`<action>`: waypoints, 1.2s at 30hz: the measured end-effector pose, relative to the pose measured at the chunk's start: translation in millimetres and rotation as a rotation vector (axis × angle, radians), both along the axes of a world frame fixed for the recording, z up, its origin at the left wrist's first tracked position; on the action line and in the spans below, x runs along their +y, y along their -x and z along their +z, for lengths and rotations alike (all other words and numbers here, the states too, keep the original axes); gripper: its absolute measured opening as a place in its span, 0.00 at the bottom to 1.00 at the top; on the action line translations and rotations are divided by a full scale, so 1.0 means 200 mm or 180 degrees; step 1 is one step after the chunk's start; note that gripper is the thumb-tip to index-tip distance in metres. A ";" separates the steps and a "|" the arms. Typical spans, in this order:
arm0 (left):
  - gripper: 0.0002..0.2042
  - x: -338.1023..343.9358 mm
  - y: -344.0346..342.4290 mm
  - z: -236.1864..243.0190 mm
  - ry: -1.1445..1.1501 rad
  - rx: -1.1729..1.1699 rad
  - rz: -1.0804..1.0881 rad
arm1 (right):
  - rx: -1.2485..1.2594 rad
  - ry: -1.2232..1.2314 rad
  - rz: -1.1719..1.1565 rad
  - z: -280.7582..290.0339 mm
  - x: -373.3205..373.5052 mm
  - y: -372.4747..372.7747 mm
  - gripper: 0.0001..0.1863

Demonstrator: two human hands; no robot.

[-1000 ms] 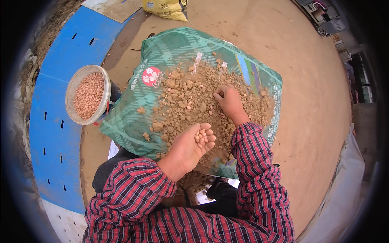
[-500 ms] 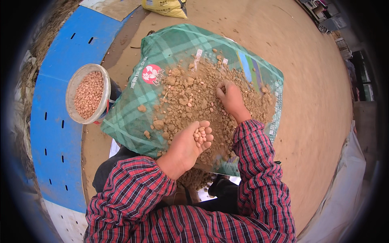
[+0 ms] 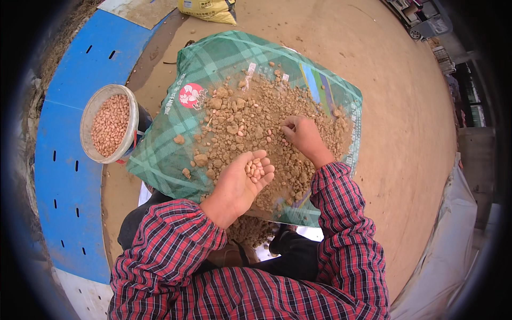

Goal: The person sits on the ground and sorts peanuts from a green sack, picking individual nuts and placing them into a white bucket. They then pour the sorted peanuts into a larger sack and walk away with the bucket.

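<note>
My left hand (image 3: 234,184) is cupped palm up, with a small pile of shelled peanuts (image 3: 255,169) resting in the palm and curled fingers. To its right, my right hand (image 3: 304,137) reaches palm down to the heap of dry soil clods (image 3: 234,114), thumb and fingertips pinched together. What lies between those fingertips is too small to make out. More pink peanuts are scattered among the clods. The soil lies spread on a green plaid woven sack (image 3: 154,154) in front of me.
A round bucket (image 3: 85,128) of shelled peanuts stands left of the sack, on a blue slotted panel (image 3: 61,176). Beyond the sack lies a yellow bag (image 3: 210,9) on the brown ground. Grey sheeting (image 3: 442,234) runs along the right, and a vehicle (image 3: 418,16) is partly visible far right.
The whole view has shifted a little, moving the sack and bucket leftward. My right hand has come slightly nearer over the soil; my left still cups the peanuts.
</note>
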State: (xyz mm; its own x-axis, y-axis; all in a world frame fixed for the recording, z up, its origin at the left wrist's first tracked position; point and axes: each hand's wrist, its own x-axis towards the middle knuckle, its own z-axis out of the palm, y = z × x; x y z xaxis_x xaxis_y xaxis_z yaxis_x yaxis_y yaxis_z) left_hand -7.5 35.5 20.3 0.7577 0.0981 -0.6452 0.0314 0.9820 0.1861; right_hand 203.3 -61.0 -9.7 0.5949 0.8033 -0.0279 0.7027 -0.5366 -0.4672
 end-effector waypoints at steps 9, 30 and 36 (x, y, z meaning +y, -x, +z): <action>0.14 0.00 0.01 -0.01 -0.0150 0.0052 -0.0125 | -0.0309 -0.0108 -0.0160 -0.17 0.00 -0.01 0.08; 0.13 -0.01 -0.01 -0.03 -0.0090 0.0037 -0.0178 | -0.0552 -0.0099 0.0150 -0.15 -0.20 0.09 0.08; 0.13 0.00 0.01 -0.04 -0.0183 0.0153 -0.0238 | 0.0633 0.0054 -0.0388 -0.16 -0.17 0.06 0.08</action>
State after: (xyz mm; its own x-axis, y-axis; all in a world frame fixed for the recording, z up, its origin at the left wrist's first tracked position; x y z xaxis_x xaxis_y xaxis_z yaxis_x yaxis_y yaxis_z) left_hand -8.8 34.8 12.1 0.7325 0.0805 -0.6759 0.1143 0.9643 0.2388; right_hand 191.3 -96.0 -41.6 0.6691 0.7242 -0.1671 0.5272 -0.6209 -0.5801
